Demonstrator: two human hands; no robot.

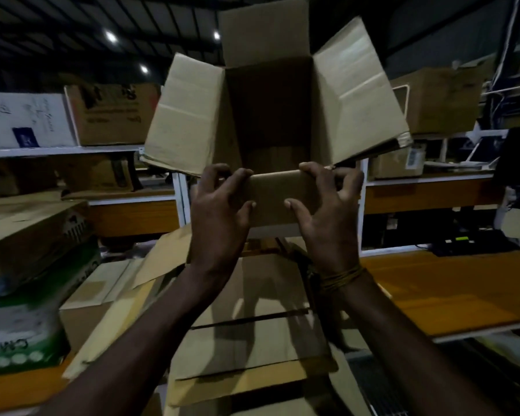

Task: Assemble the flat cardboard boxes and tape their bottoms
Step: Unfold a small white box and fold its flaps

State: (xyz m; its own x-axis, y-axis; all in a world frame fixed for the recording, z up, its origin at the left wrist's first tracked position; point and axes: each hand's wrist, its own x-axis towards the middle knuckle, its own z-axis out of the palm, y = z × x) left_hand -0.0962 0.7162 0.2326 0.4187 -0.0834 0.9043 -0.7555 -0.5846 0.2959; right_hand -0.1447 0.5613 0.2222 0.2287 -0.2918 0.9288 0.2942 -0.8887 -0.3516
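Note:
I hold an opened brown cardboard box (270, 109) up at chest height, its open end turned toward me. Three flaps splay outward at the left, top and right. The near flap (275, 199) is folded down toward me. My left hand (219, 211) grips that flap's left edge, fingers curled over its top and thumb on its face. On the flap's right edge my right hand (327, 211) holds it the same way. Below lie flat cardboard boxes (252, 340) in a loose stack. No tape is in sight.
White shelving (180, 187) behind holds several cartons. More cartons are piled at the left (27, 280). An orange-topped table (451, 292) stretches to the right, with a dark device (460, 243) at its back. The room is dim.

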